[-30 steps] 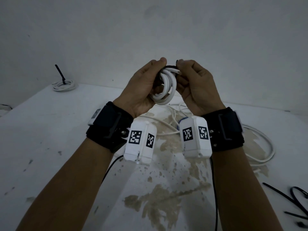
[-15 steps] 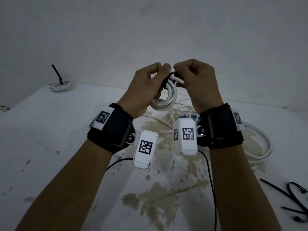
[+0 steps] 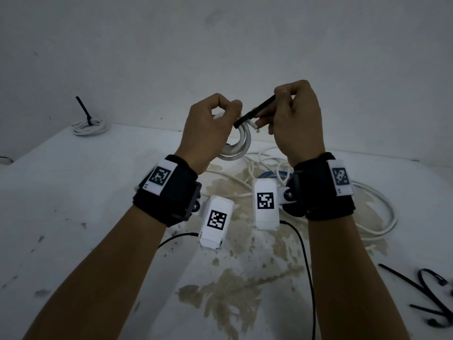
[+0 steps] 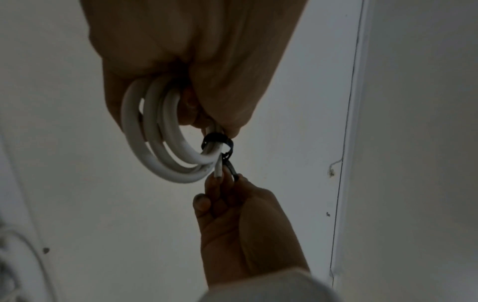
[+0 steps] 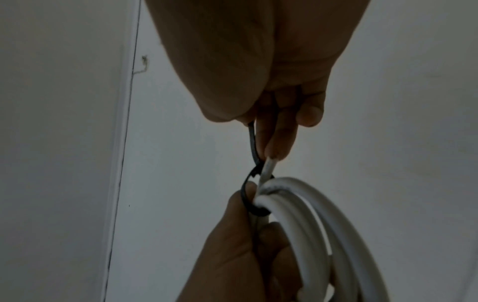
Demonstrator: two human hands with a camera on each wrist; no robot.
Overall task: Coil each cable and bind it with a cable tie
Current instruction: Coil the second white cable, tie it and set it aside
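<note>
A small coil of thick white cable [image 3: 239, 146] [image 4: 157, 141] [image 5: 305, 220] hangs in the air above the table, gripped by my left hand [image 3: 213, 126] [image 4: 196, 81] [image 5: 240, 241]. A black cable tie [image 3: 255, 111] [image 4: 218, 143] [image 5: 252, 183] loops round the coil's strands just beside the left thumb. Its free tail runs up and right into my right hand [image 3: 291, 111] [image 4: 232, 202] [image 5: 269, 106], which pinches it between thumb and fingers. One cut end of the cable [image 3: 255, 125] sticks out beside the tie.
On the stained white table [image 3: 73, 204], loose white cables [image 3: 367, 209] and a blue one [image 3: 277, 174] lie tangled under the hands. A bound white coil [image 3: 89, 125] with its tie tail upright sits far left by the wall. Spare black ties [image 3: 426, 298] lie at the near right.
My right hand has drawn away up and to the right, pulling the tie's tail out from the coil. The hands were close together over the coil before; the loop now sits tighter.
</note>
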